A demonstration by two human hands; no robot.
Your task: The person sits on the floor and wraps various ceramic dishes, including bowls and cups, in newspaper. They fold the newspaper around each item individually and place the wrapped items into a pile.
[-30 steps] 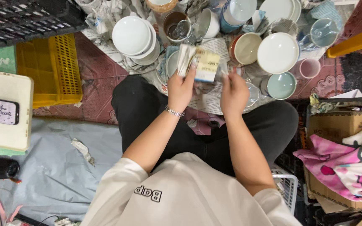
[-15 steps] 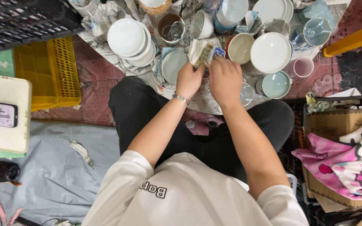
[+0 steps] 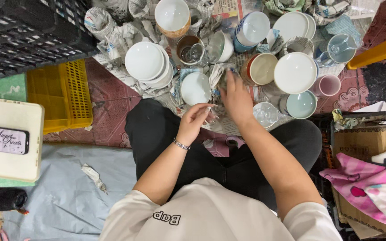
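My right hand (image 3: 237,100) reaches forward and grips a small newspaper-wrapped item (image 3: 219,73), holding it down among the crockery between a white bowl (image 3: 195,88) and a brown-rimmed bowl (image 3: 262,68). Drawn back over my lap, my left hand (image 3: 196,119) holds nothing, its fingers apart; a silver bracelet (image 3: 180,144) sits on its wrist. A clear glass (image 3: 266,114) stands just right of my right wrist. I sit cross-legged in black trousers on the floor.
Newspaper (image 3: 112,33) ahead carries a stack of white plates (image 3: 146,60), a white plate (image 3: 295,72), a pale blue bowl (image 3: 301,105) and a pink cup (image 3: 329,85). Left: yellow crate (image 3: 61,91), black crate (image 3: 23,31), a phone (image 3: 3,139) on a white box (image 3: 10,169). Right: cardboard box (image 3: 362,138) with pink cloth (image 3: 371,178).
Both hands held the paper-wrapped item up a second ago. Now my right hand has set it down among the dishes, and my left hand has let go and pulled back.
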